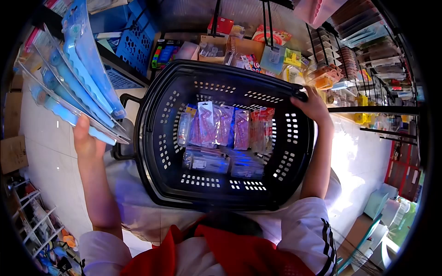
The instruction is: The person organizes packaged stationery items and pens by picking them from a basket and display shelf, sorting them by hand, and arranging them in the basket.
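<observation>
My left hand (89, 141) is closed on the lower end of several clear blister packs (87, 69), fanned out on the left. Inside each pack is a long light-blue item with a wavy edge; its exact kind I cannot make out. Fingers of my right hand (315, 107) wrap round the black handle end at the upper right rim of a shopping basket (153, 158). On the basket's floor lie pink-and-clear packs (222, 124), a red-topped stack of packs (262, 131) and flat clear packs (206, 161). The blue packs are outside the basket, left of its rim.
Hooks with hanging packets (366, 34) line the right side. Behind the basket, a shelf carries cardboard boxes (212, 48) and small goods. A blue perforated bin (136, 43) stands at the upper left. A wire rack (34, 214) is at the lower left.
</observation>
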The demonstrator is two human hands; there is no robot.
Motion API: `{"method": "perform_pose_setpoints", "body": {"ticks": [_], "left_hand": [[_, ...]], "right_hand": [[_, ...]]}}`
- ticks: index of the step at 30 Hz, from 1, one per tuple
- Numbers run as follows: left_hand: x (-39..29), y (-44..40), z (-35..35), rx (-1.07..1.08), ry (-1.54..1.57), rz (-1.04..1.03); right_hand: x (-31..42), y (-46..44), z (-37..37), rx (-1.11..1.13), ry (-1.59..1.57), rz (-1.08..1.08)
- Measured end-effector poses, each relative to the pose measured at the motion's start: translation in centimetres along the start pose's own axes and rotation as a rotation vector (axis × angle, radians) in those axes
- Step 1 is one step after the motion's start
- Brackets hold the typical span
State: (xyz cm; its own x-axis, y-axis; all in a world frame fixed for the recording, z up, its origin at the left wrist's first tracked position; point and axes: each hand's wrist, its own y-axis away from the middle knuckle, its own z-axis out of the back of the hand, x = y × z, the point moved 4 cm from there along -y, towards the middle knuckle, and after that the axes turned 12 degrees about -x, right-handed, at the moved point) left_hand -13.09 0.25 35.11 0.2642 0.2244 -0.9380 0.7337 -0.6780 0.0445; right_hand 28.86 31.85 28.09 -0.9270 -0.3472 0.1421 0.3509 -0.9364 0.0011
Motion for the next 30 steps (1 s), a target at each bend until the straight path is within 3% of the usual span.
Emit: {"method": "perform_pose_setpoints", "body": {"ticks": [1,3,4,7,13,16,17,22,25,26,27,30], "left_hand": [[0.5,0.0,1.1,0.001,-0.014,0.020],[0.9,0.4,1.7,-0.014,-0.046,0.029],[1.0,0.7,1.5,-0.029,-0.064,0.018],[1.2,1.5,0.4,-0.005,-0.094,0.037],[2.1,2.7,-2.2,0.076,-0.123,0.038],[2.3,3.3,0.5,0.109,-0.135,0.024],[2.5,3.6,1.5,0.085,-0.131,0.027],[5.1,4.6,4.2,-0.066,-0.154,0.060],[4.6,5.6,4.5,-0.050,-0.191,0.044],[4.7,5.3,5.1,-0.005,-0.207,0.015],[4.8,5.0,5.2,0.042,-0.223,-0.016],[5.5,4.9,5.3,-0.097,-0.237,-0.015]], "right_hand": [[-2.8,0.7,-1.3,0.144,0.030,-0.080],[-4.9,1.6,-4.0,0.461,-0.280,-0.302],[-4.8,2.1,-3.8,0.160,-0.320,-0.349],[-4.1,2.8,-4.0,0.041,-0.201,-0.363],[-1.4,4.1,-6.1,0.017,-0.353,-0.232],[3.5,4.9,-7.1,-0.009,-0.382,-0.158],[5.9,5.8,-5.7,0.085,-0.396,-0.202],[6.5,6.8,-7.3,0.074,-0.356,-0.210],[6.6,6.6,-6.7,0.179,-0.409,-0.155],[6.4,6.3,-7.2,0.402,-0.435,-0.108],[5.9,6.0,-7.0,0.500,-0.617,-0.205],[3.5,4.9,-9.4,0.845,-1.094,-0.423]]}}
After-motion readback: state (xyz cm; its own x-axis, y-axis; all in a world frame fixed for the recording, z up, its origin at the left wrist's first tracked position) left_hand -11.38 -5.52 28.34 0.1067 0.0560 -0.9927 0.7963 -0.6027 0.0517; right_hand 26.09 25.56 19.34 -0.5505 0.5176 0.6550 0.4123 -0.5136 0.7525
